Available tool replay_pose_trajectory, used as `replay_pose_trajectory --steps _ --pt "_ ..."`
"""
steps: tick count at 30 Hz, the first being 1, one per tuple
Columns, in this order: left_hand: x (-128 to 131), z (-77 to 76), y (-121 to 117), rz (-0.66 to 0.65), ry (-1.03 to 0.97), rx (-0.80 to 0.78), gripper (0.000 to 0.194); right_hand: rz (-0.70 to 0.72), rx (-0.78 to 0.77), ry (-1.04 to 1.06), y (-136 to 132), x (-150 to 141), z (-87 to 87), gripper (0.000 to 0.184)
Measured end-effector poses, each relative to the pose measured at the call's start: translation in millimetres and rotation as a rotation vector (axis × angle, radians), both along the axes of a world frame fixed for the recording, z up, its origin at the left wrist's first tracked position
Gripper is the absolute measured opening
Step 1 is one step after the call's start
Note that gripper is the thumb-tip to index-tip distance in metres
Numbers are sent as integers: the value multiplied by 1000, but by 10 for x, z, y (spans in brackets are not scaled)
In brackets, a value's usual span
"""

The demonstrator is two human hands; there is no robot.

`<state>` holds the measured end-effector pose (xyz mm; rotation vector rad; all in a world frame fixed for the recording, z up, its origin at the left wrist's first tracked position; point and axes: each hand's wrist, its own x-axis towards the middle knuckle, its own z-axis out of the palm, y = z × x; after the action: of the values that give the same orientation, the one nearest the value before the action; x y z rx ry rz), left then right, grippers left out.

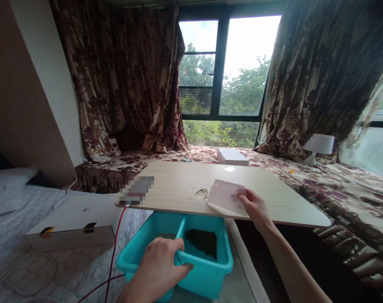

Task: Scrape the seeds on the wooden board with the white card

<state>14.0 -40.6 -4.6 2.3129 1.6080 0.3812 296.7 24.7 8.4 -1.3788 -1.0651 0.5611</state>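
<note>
My left hand (161, 265) grips the near rim of a turquoise two-compartment bin (207, 269), its fingers wrapped where the divider meets the rim. Dark green grains (202, 242) lie heaped in the bin's right compartment. In the left one some paler bits show, mostly hidden behind my hand. Above the wooden tabletop (178, 181), my right hand (254, 206) pinches a thin translucent plastic sheet (227, 195) by its right edge. The sheet is tilted, its left edge close to a small scatter of brownish grains (202, 193) on the table.
A pixelated flat device (137, 190) with a red cable (114, 242) sits at the table's left end. A white box (77, 219) rests on the bed at left. Behind the table, a smaller white box (232, 157) and a lamp (319, 145) stand on the window seat.
</note>
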Motion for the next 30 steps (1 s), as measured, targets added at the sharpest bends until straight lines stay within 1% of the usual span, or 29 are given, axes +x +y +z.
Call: replay_pose_trajectory --steps 8,12,20,26,28,30 --pt "-10 25 -11 -7 2 5 11 18 10 -7 24 3 -20 27" --pt "-1 33 -9 -3 36 -9 12 39 29 -19 26 -12 -30 27" --pt "-12 28 -15 -9 40 -1 12 82 26 41 20 -65 -13 27" --pt "-14 30 -4 -16 14 4 10 172 -29 91 -43 -77 19 31" --pt "-7 29 -3 -15 9 9 10 149 -8 107 -49 -42 29 33" --pt "15 33 -9 -16 4 10 10 80 27 99 -36 5 30 34"
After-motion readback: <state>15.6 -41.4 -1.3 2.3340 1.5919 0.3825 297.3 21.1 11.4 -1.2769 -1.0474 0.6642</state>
